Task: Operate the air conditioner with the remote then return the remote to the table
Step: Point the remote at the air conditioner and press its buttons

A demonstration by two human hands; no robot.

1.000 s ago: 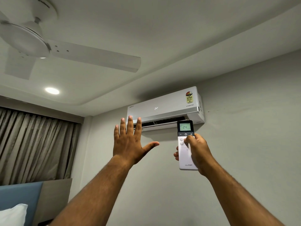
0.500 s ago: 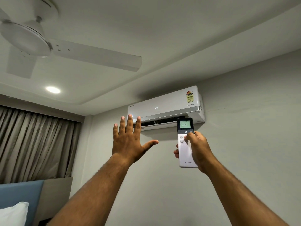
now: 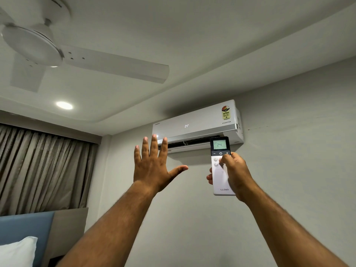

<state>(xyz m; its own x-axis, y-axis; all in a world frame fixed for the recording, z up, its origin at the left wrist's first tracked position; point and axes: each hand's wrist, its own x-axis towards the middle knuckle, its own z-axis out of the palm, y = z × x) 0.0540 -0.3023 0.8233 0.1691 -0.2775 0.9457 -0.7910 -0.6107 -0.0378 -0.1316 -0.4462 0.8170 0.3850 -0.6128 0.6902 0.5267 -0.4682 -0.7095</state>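
Almost nothing has changed over the last second, and that near-stillness is the telling part.

The white wall-mounted split air conditioner (image 3: 196,124) hangs high on the grey wall as before, its louvre open along the underside and its front panel showing 24, the same figure it showed a second ago. To the upper left, the white ceiling fan (image 3: 57,53) looks motionless, and the grey pleated curtain (image 3: 42,168) hangs below it.

The left hand (image 3: 154,164) is raised toward the unit with fingers spread wide and thumb out, holding nothing; it has kept that pose throughout, probably feeling for the airflow.

The right hand (image 3: 236,174) is wrapped around the slim white remote with the dark display head (image 3: 219,164), gripping it upright and aimed at the unit. The only real shift is that the remote has crept slightly upward, so its screen now overlaps the louvre. The thumb rests on the small round buttons just under the power row, and the screen reads 24, matching the unit.

Since both readouts agree and have not moved, the operating step looks done or nearly so. What remains is the return: the table is not in view, so the remote is still far from its resting place.
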